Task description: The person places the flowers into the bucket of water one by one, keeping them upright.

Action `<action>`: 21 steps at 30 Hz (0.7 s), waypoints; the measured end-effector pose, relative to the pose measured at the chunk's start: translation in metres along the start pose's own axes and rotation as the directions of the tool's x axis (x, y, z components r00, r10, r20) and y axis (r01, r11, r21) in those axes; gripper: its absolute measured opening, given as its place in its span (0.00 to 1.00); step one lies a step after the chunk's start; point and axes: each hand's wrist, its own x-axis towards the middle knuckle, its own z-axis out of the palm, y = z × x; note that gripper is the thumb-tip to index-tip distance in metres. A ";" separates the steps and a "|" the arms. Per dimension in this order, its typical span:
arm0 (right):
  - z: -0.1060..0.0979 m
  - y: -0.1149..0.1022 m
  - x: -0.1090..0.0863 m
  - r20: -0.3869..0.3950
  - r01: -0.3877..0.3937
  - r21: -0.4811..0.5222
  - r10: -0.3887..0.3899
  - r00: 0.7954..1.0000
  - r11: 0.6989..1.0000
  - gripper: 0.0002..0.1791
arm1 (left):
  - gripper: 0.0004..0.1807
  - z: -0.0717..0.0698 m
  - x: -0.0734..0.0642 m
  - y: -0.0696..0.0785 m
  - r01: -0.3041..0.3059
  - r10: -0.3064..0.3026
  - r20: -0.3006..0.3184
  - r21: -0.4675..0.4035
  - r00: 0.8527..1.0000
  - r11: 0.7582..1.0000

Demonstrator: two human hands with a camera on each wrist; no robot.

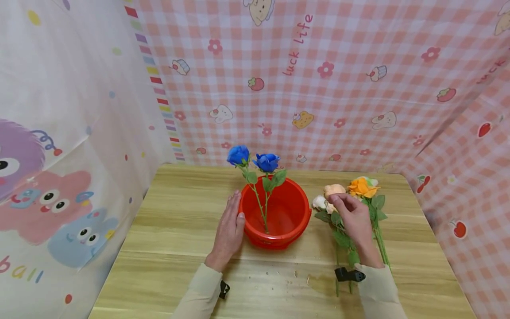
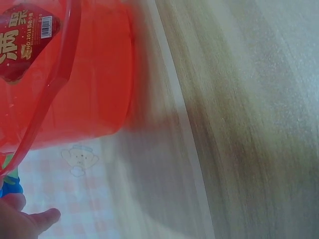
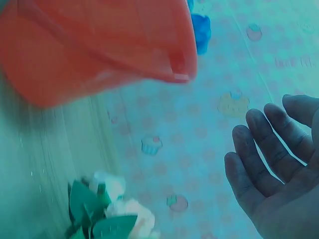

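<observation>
A red bucket (image 1: 295, 208) stands on the wooden table, with two blue roses, one on the left (image 1: 238, 155) and one on the right (image 1: 267, 162), leaning inside it. Against the bucket's left side rests my left hand (image 1: 229, 228), its fingers extended. My right hand (image 1: 356, 219) hovers over a bunch of artificial flowers lying right of the bucket. In the right wrist view that hand (image 3: 279, 169) has loosely bent fingers and holds nothing. A peach rose (image 1: 334, 190), a white flower (image 1: 318, 202) and an orange rose (image 1: 363, 187) lie in the bunch. My hand partly hides their leaves and stems.
Water drops (image 1: 295, 274) dot the wooden table (image 1: 167, 230) in front of the bucket. A pink checked cloth (image 1: 279, 97) hangs behind the table, and a white cartoon cloth (image 1: 91, 133) on the left. The bucket's handle (image 2: 62, 74) hangs at its side.
</observation>
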 end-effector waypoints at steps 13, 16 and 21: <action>-0.038 0.026 -0.012 -0.078 -0.062 0.095 0.069 0.995 0.994 0.20 | 0.32 -0.003 0.000 0.002 0.011 -0.011 0.003 0.010 1.000 1.000; -0.049 0.035 -0.015 -0.088 -0.085 0.127 0.096 0.991 0.988 0.19 | 0.32 -0.003 0.000 0.002 0.007 -0.007 -0.003 0.005 1.000 1.000; -0.069 0.046 -0.023 -0.129 -0.106 0.167 0.128 0.983 0.980 0.16 | 0.32 -0.001 0.000 0.002 0.006 -0.006 -0.005 0.001 1.000 1.000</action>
